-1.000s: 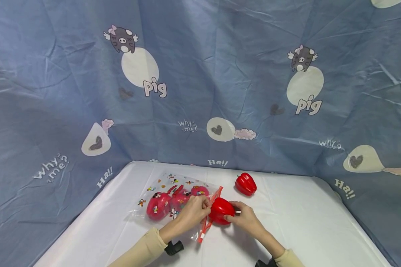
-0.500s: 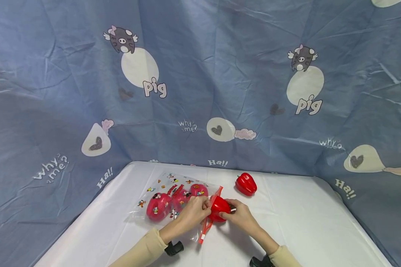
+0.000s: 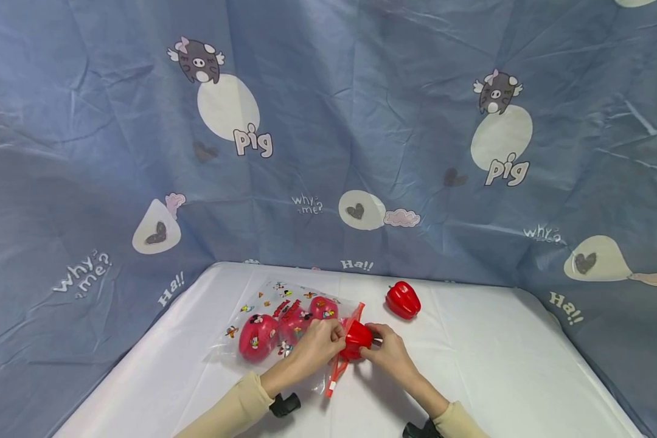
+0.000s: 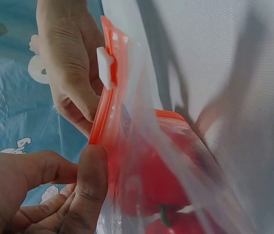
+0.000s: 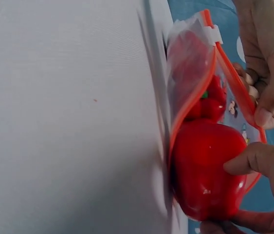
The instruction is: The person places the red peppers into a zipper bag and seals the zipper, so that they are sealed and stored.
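My left hand [image 3: 319, 342] pinches the red zip rim of a clear cartoon-print slider bag [image 3: 274, 297] between thumb and index finger. Three red shapes, apparently bell peppers, show through the plastic. At the bag's mouth my right hand [image 3: 391, 356] grips a red bell pepper [image 5: 207, 168], thumb on one side and fingers round the other. That pepper sits partly within the parted rims, against another pepper [image 5: 215, 100] inside the bag. A white slider [image 4: 105, 67] stands at one end of the zip. Part of the gripped pepper is hidden by the bag rim in the head view.
One loose red bell pepper [image 3: 403, 300] lies at the back of the white table [image 3: 487, 353], beyond my right hand. Behind the table hangs a blue printed cloth [image 3: 317, 121].
My right hand has moved left with the bell pepper, bringing it further into the bag's mouth. My left hand keeps its hold on the rim, nearly still.
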Motion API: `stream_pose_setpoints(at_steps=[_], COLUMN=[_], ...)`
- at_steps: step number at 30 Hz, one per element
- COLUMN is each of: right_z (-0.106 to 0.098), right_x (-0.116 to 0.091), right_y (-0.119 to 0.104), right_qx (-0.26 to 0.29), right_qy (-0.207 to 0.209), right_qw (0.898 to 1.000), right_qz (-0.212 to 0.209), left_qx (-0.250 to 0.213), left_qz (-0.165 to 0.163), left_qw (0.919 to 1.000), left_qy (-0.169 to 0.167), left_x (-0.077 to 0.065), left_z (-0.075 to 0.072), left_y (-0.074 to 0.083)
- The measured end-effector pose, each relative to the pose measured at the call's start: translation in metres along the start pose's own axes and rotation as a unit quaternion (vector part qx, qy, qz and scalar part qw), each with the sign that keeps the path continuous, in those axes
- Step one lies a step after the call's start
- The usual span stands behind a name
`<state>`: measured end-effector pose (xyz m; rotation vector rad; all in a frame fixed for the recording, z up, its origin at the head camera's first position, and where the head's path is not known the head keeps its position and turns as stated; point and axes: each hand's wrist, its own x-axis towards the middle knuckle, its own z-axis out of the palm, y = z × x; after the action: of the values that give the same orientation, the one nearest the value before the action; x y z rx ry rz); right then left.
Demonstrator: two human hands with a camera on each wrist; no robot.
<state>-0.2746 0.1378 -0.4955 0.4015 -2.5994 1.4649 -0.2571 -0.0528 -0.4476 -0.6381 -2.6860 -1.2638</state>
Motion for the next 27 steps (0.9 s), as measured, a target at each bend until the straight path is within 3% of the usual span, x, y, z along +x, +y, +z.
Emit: stream_pose_setpoints(at_steps=[27], right_z=[0.026], right_x=[0.012], right_y=[0.001], right_qx=[0.064], right_qy=[0.044], right_qw=[0.997], right_qz=[-0.030], left_qx=[0.020], left_qz=[0.018], left_qw=[0.9996], left_qy=[0.010], left_x=[0.002], left_z=[0.001], left_y=[-0.002])
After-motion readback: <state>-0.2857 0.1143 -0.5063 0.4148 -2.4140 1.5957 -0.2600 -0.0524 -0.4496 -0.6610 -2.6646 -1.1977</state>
